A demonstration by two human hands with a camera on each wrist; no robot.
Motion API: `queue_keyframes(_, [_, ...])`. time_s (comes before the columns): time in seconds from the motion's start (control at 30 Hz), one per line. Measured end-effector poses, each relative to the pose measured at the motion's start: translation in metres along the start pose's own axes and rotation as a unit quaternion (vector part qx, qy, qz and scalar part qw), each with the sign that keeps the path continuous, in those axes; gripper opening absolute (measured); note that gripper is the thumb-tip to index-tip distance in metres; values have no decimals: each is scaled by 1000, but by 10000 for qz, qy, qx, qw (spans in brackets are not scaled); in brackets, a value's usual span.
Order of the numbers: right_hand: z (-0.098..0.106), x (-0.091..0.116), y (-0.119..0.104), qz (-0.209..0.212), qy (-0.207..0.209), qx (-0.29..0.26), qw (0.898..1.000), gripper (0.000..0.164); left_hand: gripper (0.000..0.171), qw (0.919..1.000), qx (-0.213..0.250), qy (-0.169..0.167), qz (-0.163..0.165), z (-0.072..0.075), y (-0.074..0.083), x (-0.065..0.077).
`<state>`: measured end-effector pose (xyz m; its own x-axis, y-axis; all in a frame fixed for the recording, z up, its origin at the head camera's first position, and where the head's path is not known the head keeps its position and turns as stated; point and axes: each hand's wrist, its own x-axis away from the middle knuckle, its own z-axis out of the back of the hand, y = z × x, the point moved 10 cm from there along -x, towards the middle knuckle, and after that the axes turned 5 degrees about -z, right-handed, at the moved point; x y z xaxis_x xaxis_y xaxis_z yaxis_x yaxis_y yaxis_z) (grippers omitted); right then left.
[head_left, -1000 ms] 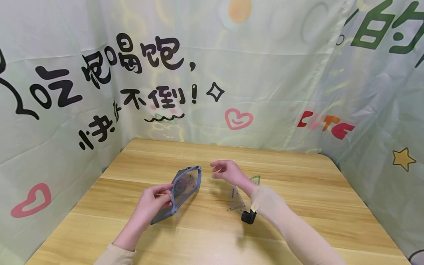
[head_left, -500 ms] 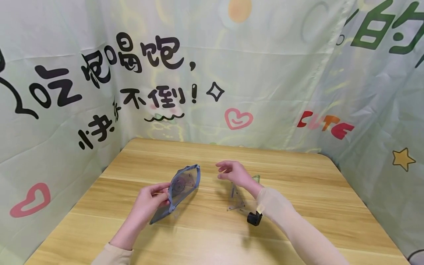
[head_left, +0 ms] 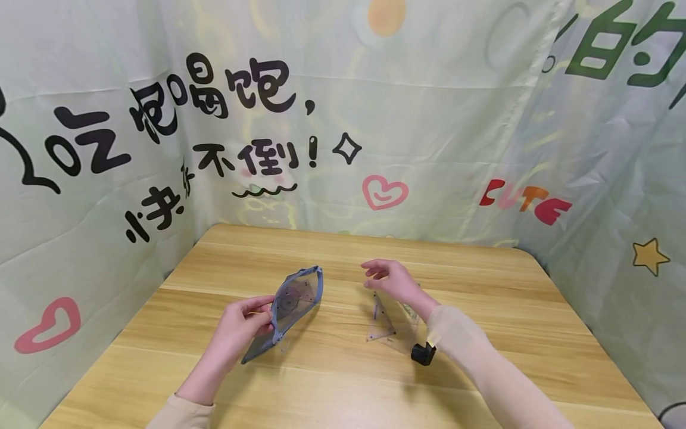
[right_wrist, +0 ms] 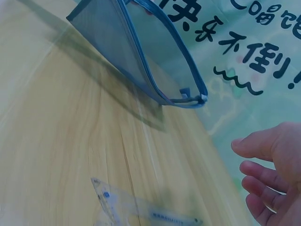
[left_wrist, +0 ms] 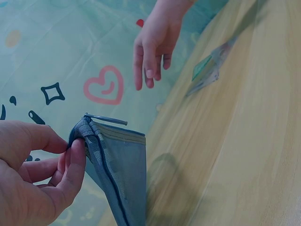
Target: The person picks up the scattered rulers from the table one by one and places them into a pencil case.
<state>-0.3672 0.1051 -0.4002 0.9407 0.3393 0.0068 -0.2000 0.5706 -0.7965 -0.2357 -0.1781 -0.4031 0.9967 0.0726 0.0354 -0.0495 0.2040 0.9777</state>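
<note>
A blue zip pouch (head_left: 293, 301) with see-through sides is pinched at its zipped edge between the thumb and fingers of my left hand (head_left: 243, 322). Its mouth gapes toward the right, and a round pattern shows through the side. In the left wrist view, the zip pull (left_wrist: 106, 119) sticks out at the corner. My right hand (head_left: 395, 279) hovers to the right of the pouch, fingers loosely bent and holding nothing. Beneath its forearm, clear set squares (head_left: 382, 325) lie on the table; one shows printed marks (right_wrist: 167, 217) in the right wrist view. The sleeve hides part of them.
The wooden table (head_left: 321, 387) carries everything. A black wrist camera (head_left: 423, 354) sits under the right cuff. Printed cloth curtains (head_left: 439, 137) stand along the back and both sides of the table.
My right hand has drifted to the right, away from the pouch, uncovering more of the set squares' lower part. The left hand and pouch have shifted only slightly left.
</note>
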Motion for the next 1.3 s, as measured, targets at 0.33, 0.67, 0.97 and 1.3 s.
queue_keyframes(0.33, [10,2,13,-13,150,-30,9999,43,38,10000,-8,26,17,1,-1,0])
queue_keyframes(0.67, [17,10,22,-79,179,106,9998,44,39,10000,15,25,25,2,-4,-2])
queue_keyframes(0.97, [19,16,29,-22,151,197,9997,42,39,10000,49,-13,7,1,-2,-1])
queue_keyframes(1.3, [19,25,35,213,70,341,9992,41,40,10000,23,-16,-29,1,-1,-1])
